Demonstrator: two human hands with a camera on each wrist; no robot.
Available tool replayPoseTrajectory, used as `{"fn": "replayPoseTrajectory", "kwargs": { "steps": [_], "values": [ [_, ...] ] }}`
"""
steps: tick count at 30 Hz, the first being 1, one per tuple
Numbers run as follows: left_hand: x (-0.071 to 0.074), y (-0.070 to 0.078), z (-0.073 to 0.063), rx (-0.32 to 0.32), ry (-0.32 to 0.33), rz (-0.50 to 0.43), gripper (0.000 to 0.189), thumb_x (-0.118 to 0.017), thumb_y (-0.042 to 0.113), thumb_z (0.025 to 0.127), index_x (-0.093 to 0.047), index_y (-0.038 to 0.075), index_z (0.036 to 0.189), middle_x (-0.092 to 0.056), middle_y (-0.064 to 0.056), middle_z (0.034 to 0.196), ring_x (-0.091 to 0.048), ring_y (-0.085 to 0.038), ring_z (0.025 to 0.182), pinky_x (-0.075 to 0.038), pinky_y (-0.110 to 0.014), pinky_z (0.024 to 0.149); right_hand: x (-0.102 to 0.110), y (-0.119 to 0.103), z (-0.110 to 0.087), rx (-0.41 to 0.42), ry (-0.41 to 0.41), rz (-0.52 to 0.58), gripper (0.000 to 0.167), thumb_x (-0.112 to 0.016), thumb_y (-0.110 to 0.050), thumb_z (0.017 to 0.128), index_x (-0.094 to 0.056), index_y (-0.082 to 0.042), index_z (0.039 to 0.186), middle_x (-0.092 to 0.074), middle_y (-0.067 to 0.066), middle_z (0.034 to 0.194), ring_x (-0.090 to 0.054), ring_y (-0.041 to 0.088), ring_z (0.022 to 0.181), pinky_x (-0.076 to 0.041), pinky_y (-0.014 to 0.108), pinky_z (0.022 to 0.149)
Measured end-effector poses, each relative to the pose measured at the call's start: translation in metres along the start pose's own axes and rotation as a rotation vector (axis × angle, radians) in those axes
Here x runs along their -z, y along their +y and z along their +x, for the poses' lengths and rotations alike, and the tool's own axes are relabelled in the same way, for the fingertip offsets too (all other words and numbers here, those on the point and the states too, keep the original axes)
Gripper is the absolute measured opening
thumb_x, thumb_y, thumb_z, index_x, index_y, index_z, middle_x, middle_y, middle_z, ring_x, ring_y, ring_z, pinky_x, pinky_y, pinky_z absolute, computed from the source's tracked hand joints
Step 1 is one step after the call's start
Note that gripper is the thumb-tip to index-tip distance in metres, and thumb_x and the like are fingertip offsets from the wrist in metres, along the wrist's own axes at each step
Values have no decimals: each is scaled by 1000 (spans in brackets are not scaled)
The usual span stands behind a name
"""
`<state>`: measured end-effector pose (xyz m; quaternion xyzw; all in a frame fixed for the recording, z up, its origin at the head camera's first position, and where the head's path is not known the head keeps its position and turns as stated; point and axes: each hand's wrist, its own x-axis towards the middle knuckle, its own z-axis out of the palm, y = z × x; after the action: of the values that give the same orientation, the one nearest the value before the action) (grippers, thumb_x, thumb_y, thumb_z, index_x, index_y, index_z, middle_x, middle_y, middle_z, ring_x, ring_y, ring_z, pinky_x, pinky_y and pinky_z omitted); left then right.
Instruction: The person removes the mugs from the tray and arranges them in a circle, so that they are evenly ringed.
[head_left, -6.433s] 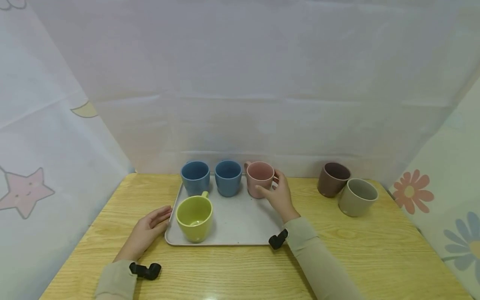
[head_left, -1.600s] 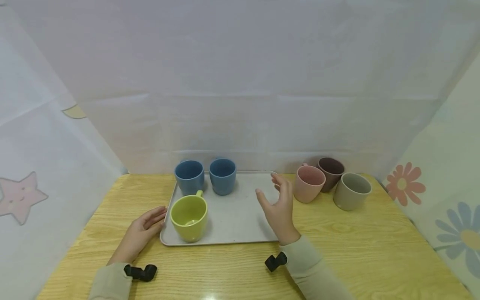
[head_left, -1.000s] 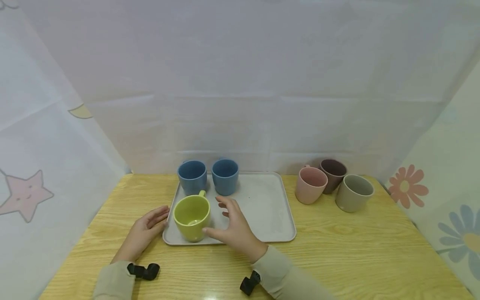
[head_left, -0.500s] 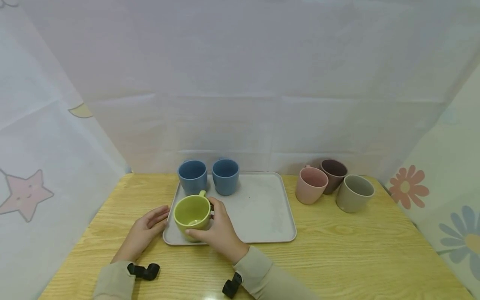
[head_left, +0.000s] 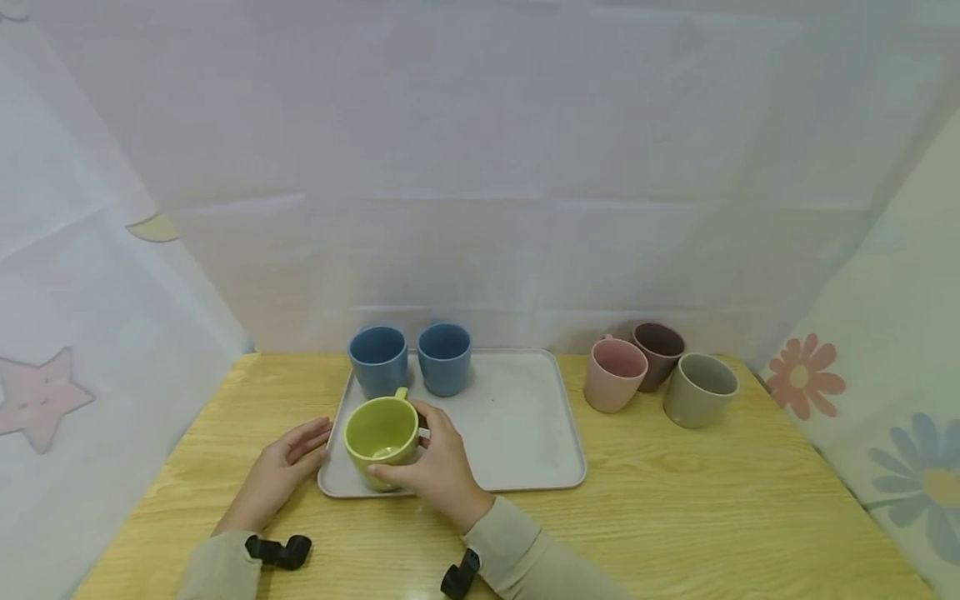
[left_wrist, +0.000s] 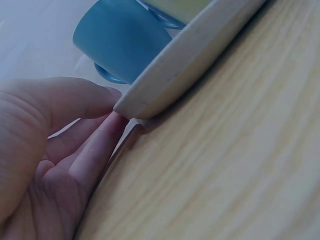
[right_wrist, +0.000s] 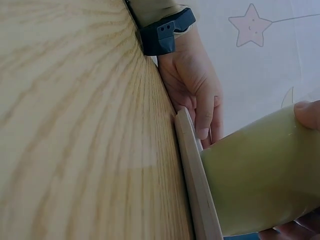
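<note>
Yellow mug (head_left: 379,433), clasped in curved right grip (head_left: 438,468), at eight o'clock on tray (head_left: 517,446); touching rim at nine with loose-fingered left grip (head_left: 281,468)

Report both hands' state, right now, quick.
Left hand: open, touching the edge of the pale grey, rectangular, plastic-looking tray.
Right hand: closed, holding the glossy yellow-green, round, ceramic-looking mug by its side.

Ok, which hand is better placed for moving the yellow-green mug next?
The right hand, I'd say: it holds the yellow-green mug between thumb and fingers. The left hand touches the tray at its left edge, so it seems better suited to steadying that.
</note>
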<state>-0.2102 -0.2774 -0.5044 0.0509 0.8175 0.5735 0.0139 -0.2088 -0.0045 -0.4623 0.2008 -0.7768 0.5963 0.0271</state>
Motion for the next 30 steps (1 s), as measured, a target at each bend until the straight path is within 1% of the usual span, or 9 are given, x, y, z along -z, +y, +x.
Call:
{"fn": "replayPoseTrajectory", "kwargs": {
  "steps": [5, 9, 11, 15, 21, 25, 30],
  "values": [
    [-2, -3, 3, 4, -6, 1, 66, -65, 28, 102, -38, 0, 155, -43, -22, 154, -49, 13, 120, -40, -4, 95, 12, 7, -5, 17, 47, 18, 92, -97, -31, 69, -49, -13, 146, -54, -4, 135, -54, 16, 122, -54, 32, 96],
    [-2, -4, 3, 38, -18, 18, 69, -65, 33, 102, -36, 3, 156, -42, -19, 156, -47, 15, 119, -40, -4, 94, 27, 8, -11, 26, 74, 12, 90, -97, -29, 69, -49, -16, 145, -55, -3, 134, -54, 17, 121, -55, 34, 96],
    [-1, -4, 3, 44, -18, 30, 69, -64, 35, 101, -36, 4, 157, -42, -19, 156, -47, 16, 119, -40, -3, 93, 37, 6, -13, 38, 90, 13, 88, -96, -28, 70, -50, -16, 144, -56, -2, 133, -54, 19, 121, -55, 37, 96],
    [0, -4, 3, 59, -25, 30, 71, -64, 36, 101, -34, 4, 157, -40, -19, 157, -46, 17, 118, -41, -4, 93, 60, -1, -19, 58, 120, 12, 86, -96, -26, 71, -51, -17, 144, -56, -1, 133, -53, 21, 120, -54, 41, 97],
    [3, -7, -3, 82, -19, 34, 72, -63, 37, 102, -33, 3, 158, -38, -20, 158, -45, 21, 115, -42, -3, 91, 99, -5, -33, 93, 178, -24, 86, -96, -16, 69, -52, -15, 143, -57, -1, 134, -54, 20, 119, -58, 36, 91],
    [3, -5, 1, 88, -28, 23, 74, -64, 38, 101, -33, 4, 158, -38, -18, 158, -45, 20, 116, -42, -4, 91, 127, -3, -44, 118, 231, -49, 86, -96, -12, 67, -54, -15, 142, -59, 1, 134, -55, 23, 118, -59, 36, 87],
    [2, -4, 6, 88, -31, 27, 74, -64, 38, 101, -33, 3, 158, -38, -18, 158, -45, 21, 115, -42, -3, 91, 159, 4, -59, 162, 279, -128, 84, -97, -12, 67, -56, -14, 141, -61, 3, 132, -57, 29, 116, -60, 38, 85]
  ]
}}
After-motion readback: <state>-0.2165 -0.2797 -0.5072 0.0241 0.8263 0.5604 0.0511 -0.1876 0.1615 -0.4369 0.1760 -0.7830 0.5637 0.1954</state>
